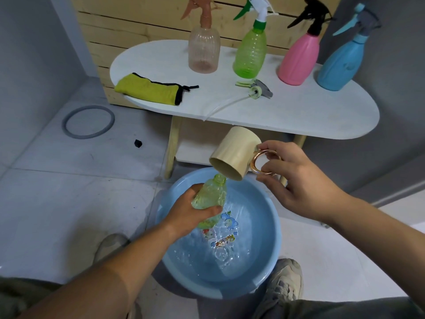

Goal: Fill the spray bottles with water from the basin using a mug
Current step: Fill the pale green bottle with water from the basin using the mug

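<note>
Left hand (195, 210) grips the uncapped bottle (210, 198) over the basin (271, 226), catching spills; right hand (296, 180), fingers pinching the handle, tips the mug (234, 155).

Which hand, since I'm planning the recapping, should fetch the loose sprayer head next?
Probably the right hand: it holds only the mug, nearer the sprayer head on the table; the left hand grips the bottle.

Grey walls (34, 42), pale tiled floor (69, 192), white oval table (299, 116), perhaps a pallet (138, 26) behind
</note>
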Demonstrator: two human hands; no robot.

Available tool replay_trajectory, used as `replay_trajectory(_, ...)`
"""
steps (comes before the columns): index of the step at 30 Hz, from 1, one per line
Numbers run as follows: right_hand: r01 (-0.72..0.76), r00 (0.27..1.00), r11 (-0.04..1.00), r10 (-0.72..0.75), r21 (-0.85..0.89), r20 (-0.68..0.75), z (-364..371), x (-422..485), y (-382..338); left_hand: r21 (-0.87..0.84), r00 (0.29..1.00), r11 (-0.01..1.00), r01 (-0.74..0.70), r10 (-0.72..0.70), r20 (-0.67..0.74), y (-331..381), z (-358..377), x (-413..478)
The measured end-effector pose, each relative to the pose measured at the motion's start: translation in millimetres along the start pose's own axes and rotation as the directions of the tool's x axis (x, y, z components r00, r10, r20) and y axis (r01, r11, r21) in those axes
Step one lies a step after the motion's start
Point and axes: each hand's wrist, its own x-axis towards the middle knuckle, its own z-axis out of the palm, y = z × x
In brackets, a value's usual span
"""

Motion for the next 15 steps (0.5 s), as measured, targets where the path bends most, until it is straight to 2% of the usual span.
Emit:
replay_trajectory(4, 0.064, 0.998, 0.998, -0.064, -0.019, -0.016, 1.1, 1.1, 0.7, -0.013, 1.0, 1.0, -0.001, 0.001, -0.004, 1.1, 0.9, 0.0)
replay_trajectory(6, 0.052, 0.998, 0.999, -0.052, -0.009, -0.019, 3.3, 1.1, 1.8, -0.019, 1.0, 1.0, 0.001, -0.001, 0.0, 0.6, 0.6, 0.2)
replay_trajectory(8, -0.047, 0.999, 0.996, 0.048, 0.07, -0.013, 5.8, 1.7, 3.0, -0.015, 1.0, 1.0, 0.006, -0.006, -0.001, -0.4, -0.4, -0.1)
replay_trajectory(9, -0.141, 0.99, 0.979, 0.143, 0.147, -0.004, 6.7, 2.9, 2.8, -0.012, 1.0, 1.0, 0.005, -0.005, -0.003, -1.0, -1.0, 0.1)
replay_trajectory(10, -0.249, 0.967, 0.935, 0.254, 0.251, 0.014, 7.8, 4.4, 2.8, -0.007, 1.0, 1.0, 0.003, -0.003, -0.003, -1.9, -1.8, -0.1)
replay_trajectory(12, -0.426, 0.893, 0.782, 0.445, 0.455, 0.072, 14.3, 7.3, 6.1, -0.003, 1.0, 1.0, 0.0, 0.0, 0.001, -3.6, -2.4, -0.1)
replay_trajectory(15, -0.606, 0.745, 0.516, 0.635, 0.606, 0.204, 36.1, 7.7, 26.7, 0.001, 1.0, 1.0, -0.007, 0.007, -0.004, -6.2, -2.6, 0.2)
